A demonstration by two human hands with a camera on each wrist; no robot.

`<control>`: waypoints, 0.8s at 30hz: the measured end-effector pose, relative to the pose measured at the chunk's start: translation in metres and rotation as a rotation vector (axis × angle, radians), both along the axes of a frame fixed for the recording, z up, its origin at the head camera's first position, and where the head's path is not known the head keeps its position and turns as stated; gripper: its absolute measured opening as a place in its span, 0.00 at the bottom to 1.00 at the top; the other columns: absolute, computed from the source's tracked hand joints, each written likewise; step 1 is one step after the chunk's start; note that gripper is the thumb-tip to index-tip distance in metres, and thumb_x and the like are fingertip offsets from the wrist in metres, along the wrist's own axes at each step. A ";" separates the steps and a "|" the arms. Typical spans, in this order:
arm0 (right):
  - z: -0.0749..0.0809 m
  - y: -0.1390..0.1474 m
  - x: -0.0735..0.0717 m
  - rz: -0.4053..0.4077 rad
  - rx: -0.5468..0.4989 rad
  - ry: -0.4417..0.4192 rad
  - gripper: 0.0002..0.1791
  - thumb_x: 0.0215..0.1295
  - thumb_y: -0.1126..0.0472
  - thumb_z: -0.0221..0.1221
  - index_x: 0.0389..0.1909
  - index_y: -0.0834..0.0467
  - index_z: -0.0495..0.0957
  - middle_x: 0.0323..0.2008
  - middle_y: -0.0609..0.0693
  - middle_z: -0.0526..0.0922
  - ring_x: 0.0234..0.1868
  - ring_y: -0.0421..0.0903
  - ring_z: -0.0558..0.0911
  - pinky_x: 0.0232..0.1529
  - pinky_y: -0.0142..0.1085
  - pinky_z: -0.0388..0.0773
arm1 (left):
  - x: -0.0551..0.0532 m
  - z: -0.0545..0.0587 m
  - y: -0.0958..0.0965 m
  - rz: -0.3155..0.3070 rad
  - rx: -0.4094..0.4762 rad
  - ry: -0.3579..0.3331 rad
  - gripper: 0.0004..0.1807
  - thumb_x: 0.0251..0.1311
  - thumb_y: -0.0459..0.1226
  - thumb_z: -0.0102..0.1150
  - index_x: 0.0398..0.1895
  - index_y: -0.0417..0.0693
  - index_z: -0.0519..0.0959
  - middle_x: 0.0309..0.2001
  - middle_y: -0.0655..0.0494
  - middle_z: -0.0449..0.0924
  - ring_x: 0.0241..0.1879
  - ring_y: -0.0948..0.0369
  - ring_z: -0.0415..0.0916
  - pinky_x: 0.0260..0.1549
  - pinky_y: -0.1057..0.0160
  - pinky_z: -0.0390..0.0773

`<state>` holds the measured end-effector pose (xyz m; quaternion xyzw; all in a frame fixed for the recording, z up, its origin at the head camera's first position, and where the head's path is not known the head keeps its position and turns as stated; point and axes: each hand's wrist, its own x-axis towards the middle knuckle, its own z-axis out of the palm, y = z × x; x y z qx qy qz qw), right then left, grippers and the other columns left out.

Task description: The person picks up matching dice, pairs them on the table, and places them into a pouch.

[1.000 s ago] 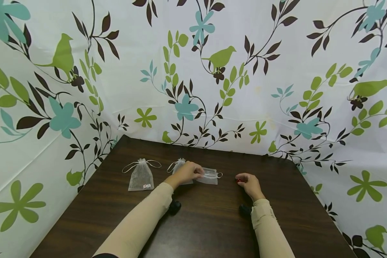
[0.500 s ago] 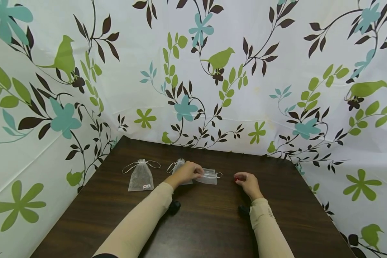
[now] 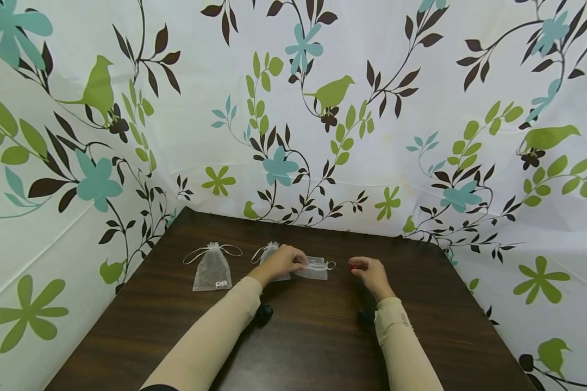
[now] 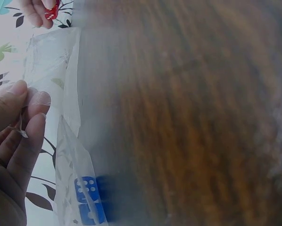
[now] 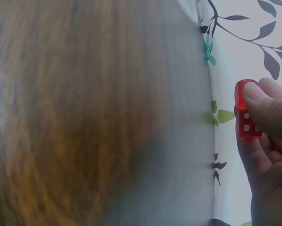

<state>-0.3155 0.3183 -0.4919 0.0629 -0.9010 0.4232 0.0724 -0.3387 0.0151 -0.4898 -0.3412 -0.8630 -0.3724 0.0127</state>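
Observation:
Between thumb and fingers, my left hand [image 3: 282,264] pinches one end of a sheer white drawstring pouch [image 3: 315,271] at the table's middle. The pouch stretches to the right, its cord loop at the far end, and looks flat. My right hand [image 3: 374,278], a short way right of the loop, holds two red dice [image 5: 247,125] stacked between thumb and fingers. Partly hidden behind my left hand is a second pouch [image 3: 272,248]; two blue dice [image 4: 88,193] show inside it in the left wrist view.
Farther left on the dark wood table [image 3: 303,347] lies a third sheer pouch [image 3: 211,267], its cords spread to both sides and white dice [image 3: 221,284] in its bottom corner. A patterned cloth [image 3: 176,136] with birds and leaves hangs behind the table and along its sides.
My right hand has moved a little left with the red dice, closer to the pouch's loop. The left hand keeps its grip in the same place.

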 end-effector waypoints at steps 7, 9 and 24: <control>0.004 -0.005 -0.001 0.016 -0.032 0.014 0.17 0.63 0.75 0.65 0.53 0.69 0.82 0.48 0.63 0.86 0.50 0.58 0.84 0.52 0.49 0.80 | 0.002 0.001 0.000 0.017 -0.012 -0.015 0.04 0.63 0.35 0.69 0.39 0.46 0.88 0.34 0.58 0.88 0.29 0.70 0.80 0.31 0.69 0.79; 0.004 -0.006 -0.002 0.013 -0.027 0.011 0.17 0.63 0.75 0.65 0.53 0.69 0.82 0.48 0.62 0.86 0.50 0.58 0.84 0.52 0.49 0.80 | 0.003 0.001 0.000 0.023 -0.017 -0.014 0.04 0.63 0.35 0.69 0.39 0.47 0.88 0.34 0.58 0.88 0.29 0.70 0.80 0.31 0.68 0.79; 0.009 -0.014 -0.006 0.007 -0.024 0.009 0.15 0.62 0.74 0.66 0.50 0.66 0.84 0.47 0.60 0.87 0.50 0.57 0.84 0.52 0.50 0.80 | -0.002 -0.002 0.001 0.014 -0.007 0.006 0.03 0.62 0.34 0.70 0.38 0.46 0.88 0.34 0.58 0.88 0.31 0.69 0.81 0.31 0.69 0.79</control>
